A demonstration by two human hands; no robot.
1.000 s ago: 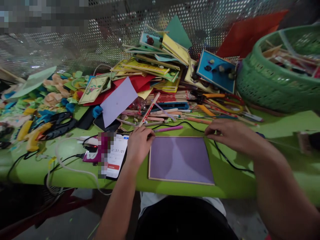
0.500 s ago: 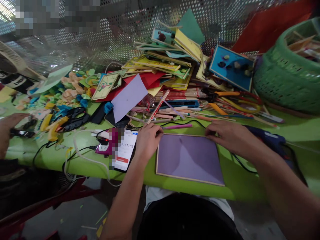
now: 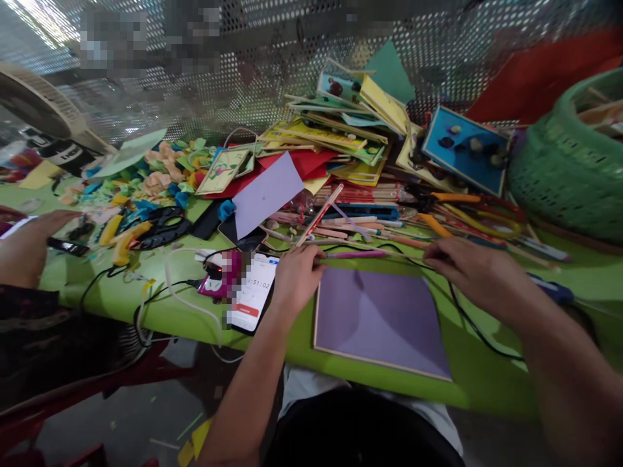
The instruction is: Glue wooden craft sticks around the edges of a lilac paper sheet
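Note:
A purple board [image 3: 379, 318] with a thin wooden rim lies flat on the green table [image 3: 481, 383] in front of me. My left hand [image 3: 296, 275] is curled at its top left corner, fingertips pressed on the rim. My right hand [image 3: 467, 275] is bent over the top right corner, fingers pinched down on that edge. A pink pen [image 3: 355, 254] lies just beyond the board, between my hands. A black cable [image 3: 467, 321] runs under my right wrist.
A phone [image 3: 253, 292] with a running timer lies left of my left hand. Behind are a pile of craft cards [image 3: 341, 136], sticks, black scissors [image 3: 165, 227] and a yellow glue gun [image 3: 124, 237]. A green basket [image 3: 569, 175] stands right. Another person's hand [image 3: 26, 243] is far left.
My view has swung left, so the board sits further right in the picture. Both hands stay at its top corners. Another person's hand has come into view at the left.

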